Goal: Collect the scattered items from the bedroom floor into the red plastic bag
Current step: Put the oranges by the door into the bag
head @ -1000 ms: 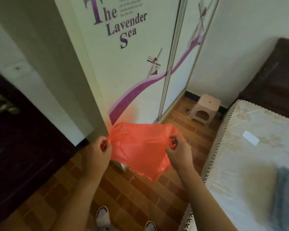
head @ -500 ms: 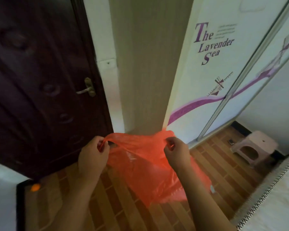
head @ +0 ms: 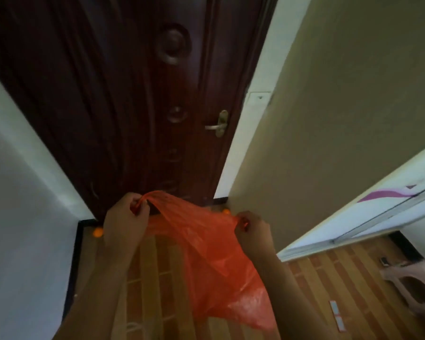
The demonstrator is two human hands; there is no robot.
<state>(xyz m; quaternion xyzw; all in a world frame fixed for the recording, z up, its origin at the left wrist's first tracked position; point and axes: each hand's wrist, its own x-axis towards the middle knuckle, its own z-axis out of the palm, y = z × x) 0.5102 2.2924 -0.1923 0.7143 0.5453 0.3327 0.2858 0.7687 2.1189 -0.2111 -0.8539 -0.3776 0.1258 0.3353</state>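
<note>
while both hands hold it up: the red plastic bag (head: 216, 261) hangs open over the floor
left hand (head: 125, 223): pinches one top edge of the bag, fingers curled
right hand (head: 253, 230): pinches the other top edge, fingers curled
bag: thin and see-through, sagging down between the two arms
writing: none that can be read; a purple swirl (head: 383, 194) shows on the white wardrobe door at the right
orange balls: one (head: 98, 232) on the floor just beside the left hand, one (head: 226, 212) by the foot of the door
door (head: 123, 94): dark brown wood, shut, with a gold handle (head: 217, 125)
floor (head: 329, 278): brown tiles that look like wood strips
pink stool (head: 412, 288): lies tipped on the floor at the right
small flat strip (head: 337, 315): on the floor near the stool
walls: white at the left, dull tan at the right
</note>
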